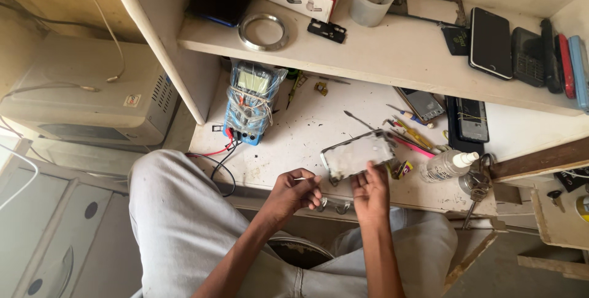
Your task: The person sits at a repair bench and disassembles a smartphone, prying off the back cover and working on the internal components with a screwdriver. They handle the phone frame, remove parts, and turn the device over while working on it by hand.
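head view looks down on a pale worktop (pixel 294 132), scuffed and spotted, set under a shelf (pixel 392 52) in a cramped corner with a beige box unit (pixel 92 95) off to the left. the person sits with grey-trousered knees under the bench edge.

the step in hand seems to be prying work on a phone frame (pixel 359 154): it is held tilted just above the worktop's front edge, its pale inner face up. the right hand (pixel 370 190) grasps its near lower edge, fingers curled round it. the left hand (pixel 296 192) is closed in a pinch on a thin metal tool (pixel 307 179), whose tip points toward the frame's left corner but looks just apart from it. any move from here would call for a steady frame and a light, shallow tip at the seam, since a slip could gouge the part.

on the worktop: a wrapped blue meter (pixel 250 103) with red and black leads, a clear bottle (pixel 446 166) near the right, loose picks and screwdrivers. the shelf carries several phones (pixel 491 41), a white cup (pixel 372 0) and a metal ring (pixel 264 31).
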